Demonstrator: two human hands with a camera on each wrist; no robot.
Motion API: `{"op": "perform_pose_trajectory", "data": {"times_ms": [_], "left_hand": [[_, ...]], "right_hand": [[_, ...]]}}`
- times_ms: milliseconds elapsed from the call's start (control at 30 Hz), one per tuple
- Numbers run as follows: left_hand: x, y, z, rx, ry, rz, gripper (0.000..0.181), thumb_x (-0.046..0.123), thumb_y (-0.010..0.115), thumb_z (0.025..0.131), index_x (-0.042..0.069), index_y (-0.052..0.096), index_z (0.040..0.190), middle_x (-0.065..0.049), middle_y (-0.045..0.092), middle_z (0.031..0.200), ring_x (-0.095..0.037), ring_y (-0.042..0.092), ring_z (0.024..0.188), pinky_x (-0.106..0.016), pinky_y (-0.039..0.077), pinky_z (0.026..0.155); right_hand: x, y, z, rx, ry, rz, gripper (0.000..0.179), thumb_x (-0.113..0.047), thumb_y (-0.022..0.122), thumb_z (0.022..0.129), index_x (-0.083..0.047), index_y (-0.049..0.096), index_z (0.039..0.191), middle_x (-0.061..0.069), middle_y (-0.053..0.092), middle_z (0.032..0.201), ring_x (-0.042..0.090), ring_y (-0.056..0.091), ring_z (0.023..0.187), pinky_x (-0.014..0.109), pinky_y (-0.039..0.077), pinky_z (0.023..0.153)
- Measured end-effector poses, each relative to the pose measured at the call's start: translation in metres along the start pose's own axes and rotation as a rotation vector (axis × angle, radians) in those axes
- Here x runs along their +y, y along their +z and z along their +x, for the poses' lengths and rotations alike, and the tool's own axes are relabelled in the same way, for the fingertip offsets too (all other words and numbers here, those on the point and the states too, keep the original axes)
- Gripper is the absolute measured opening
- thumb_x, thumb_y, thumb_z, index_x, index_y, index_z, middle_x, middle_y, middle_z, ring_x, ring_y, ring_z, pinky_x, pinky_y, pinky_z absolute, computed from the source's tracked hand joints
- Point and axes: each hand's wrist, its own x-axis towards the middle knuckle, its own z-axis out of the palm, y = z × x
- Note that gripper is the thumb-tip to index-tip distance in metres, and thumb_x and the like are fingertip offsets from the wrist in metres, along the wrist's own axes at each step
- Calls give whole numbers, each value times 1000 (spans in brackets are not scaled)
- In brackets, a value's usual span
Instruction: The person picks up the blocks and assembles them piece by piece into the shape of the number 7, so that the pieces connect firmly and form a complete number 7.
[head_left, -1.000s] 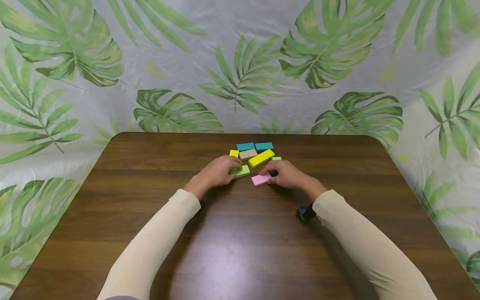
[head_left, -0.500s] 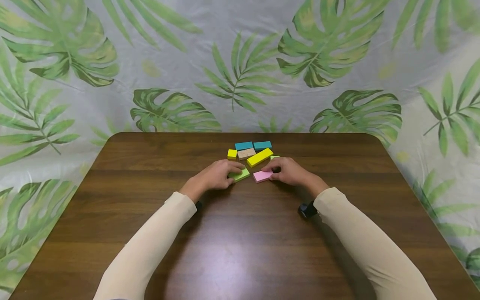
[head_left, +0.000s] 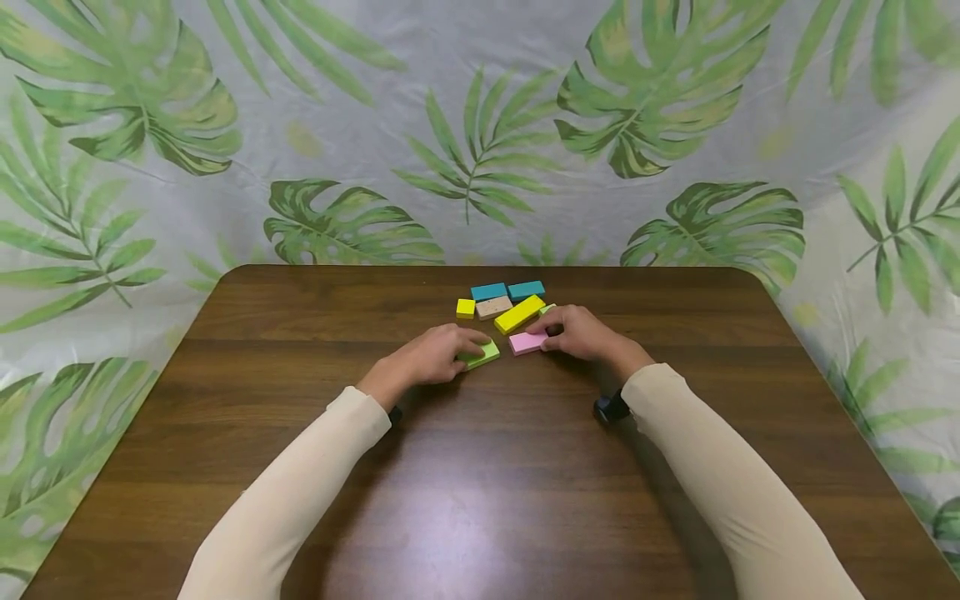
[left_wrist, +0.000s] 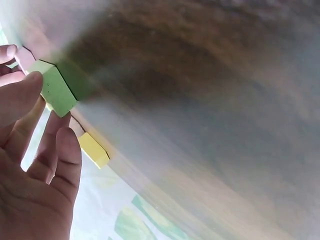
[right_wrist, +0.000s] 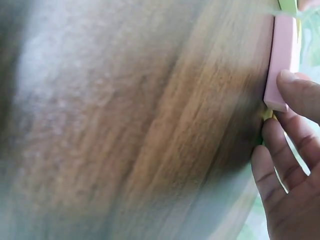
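My left hand (head_left: 433, 353) pinches a light green block (head_left: 483, 353) between thumb and fingers, low at the table. In the left wrist view the thumb lies along the near face of this green block (left_wrist: 58, 92). To its right, my right hand (head_left: 581, 333) pinches a pink block (head_left: 526, 342) at its right end. The right wrist view shows the thumb on the side of the pink block (right_wrist: 281, 65). A small gap separates the green and pink blocks in the head view. Just behind the pink one lies a long yellow block (head_left: 520, 314).
Behind the hands on the brown wooden table (head_left: 465, 467) lie a small yellow block (head_left: 466, 309), a speckled beige block (head_left: 493, 307) and two blue blocks, the left blue block (head_left: 489, 291) beside the right blue block (head_left: 527, 289). Another green block (head_left: 548, 309) is partly hidden behind my right hand.
My right hand has slid the pink block away from me and slightly right, toward the long yellow block. The left hand has shifted slightly nearer with its green block, uncovering the small yellow block.
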Motion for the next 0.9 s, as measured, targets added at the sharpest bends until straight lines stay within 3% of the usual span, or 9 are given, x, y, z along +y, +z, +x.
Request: {"op": "perform_pose_trajectory", "data": {"times_ms": [267, 667, 900], "left_hand": [[3, 0, 0, -17, -26, -15, 37, 1, 61, 91, 8, 69, 127, -4, 59, 144, -28, 54, 133, -46, 43, 112], [7, -2, -1, -10, -27, -5, 37, -2, 61, 91, 6, 69, 126, -6, 60, 142, -28, 55, 132, -45, 43, 112], [12, -2, -3, -29, -34, 47, 35, 2, 65, 91, 7, 69, 126, -5, 60, 142, -28, 55, 131, -44, 44, 112]], "right_hand": [[-1, -2, 7, -11, 67, 24, 34, -10, 71, 90, -15, 71, 124, 11, 66, 130, 29, 57, 122, 49, 44, 109], [-3, -4, 9, -17, 76, 21, 35, -11, 69, 91, -16, 70, 126, 11, 66, 129, 29, 57, 121, 49, 44, 109], [-5, -5, 9, -36, 85, 7, 36, -11, 69, 91, -17, 70, 127, 11, 65, 132, 30, 56, 123, 49, 44, 109]]}}
